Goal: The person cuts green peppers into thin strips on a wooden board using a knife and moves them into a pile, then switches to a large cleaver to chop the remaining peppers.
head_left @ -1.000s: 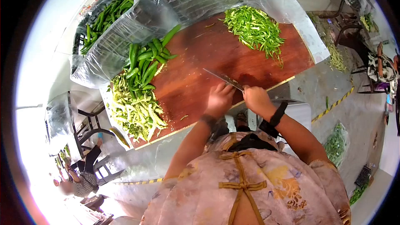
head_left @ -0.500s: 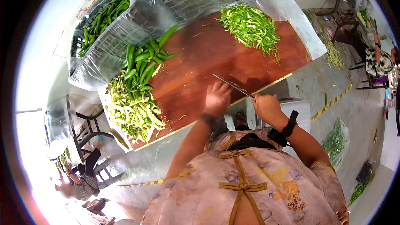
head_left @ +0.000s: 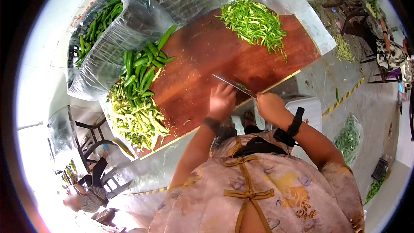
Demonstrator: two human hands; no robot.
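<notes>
A knife (head_left: 234,85) lies in the grip of my right hand (head_left: 273,110), its blade pointing left over the front part of the red-brown board (head_left: 189,77). Just below the blade is my left hand (head_left: 222,102), fingers bent and pressed down at the board; whatever is under them is hidden. Whole green peppers (head_left: 144,67) are heaped at the board's left, above a pile of pale pepper cores and scraps (head_left: 136,121). Sliced green pepper strips (head_left: 254,23) form a heap at the far right.
A plastic-lined crate of green peppers (head_left: 100,23) stands beyond the board's left end. Clear plastic (head_left: 194,0) covers crates behind the board. A white stool (head_left: 307,108) is near my right arm. A person (head_left: 91,198) sits at the lower left, and another (head_left: 390,54) at the right.
The view has shifted slightly, moving the board and heaps a little left and up. Both hands keep nearly the same places on the board, and the knife is tilted a bit differently.
</notes>
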